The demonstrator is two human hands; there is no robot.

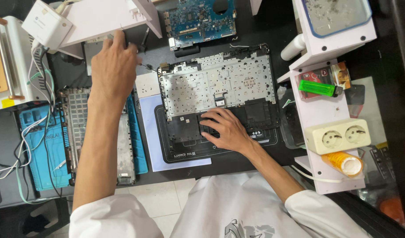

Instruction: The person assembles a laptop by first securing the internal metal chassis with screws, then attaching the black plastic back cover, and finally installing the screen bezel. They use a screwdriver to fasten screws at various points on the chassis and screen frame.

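Here the right hand (226,130) lies flat, fingers spread, on the dark palm-rest part of an opened laptop base (218,88), whose silvery keyboard backplate faces up on a black work mat (184,152). The left hand (114,66) reaches up-left toward a small screwdriver (143,42) near a white shelf (110,20); whether it grips anything I cannot tell. A blue circuit board (200,20) lies just beyond the base.

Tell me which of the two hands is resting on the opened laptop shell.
The right hand: it lies flat on the dark lower part of the laptop shell. The left hand is off it, reaching up-left toward the white shelf.
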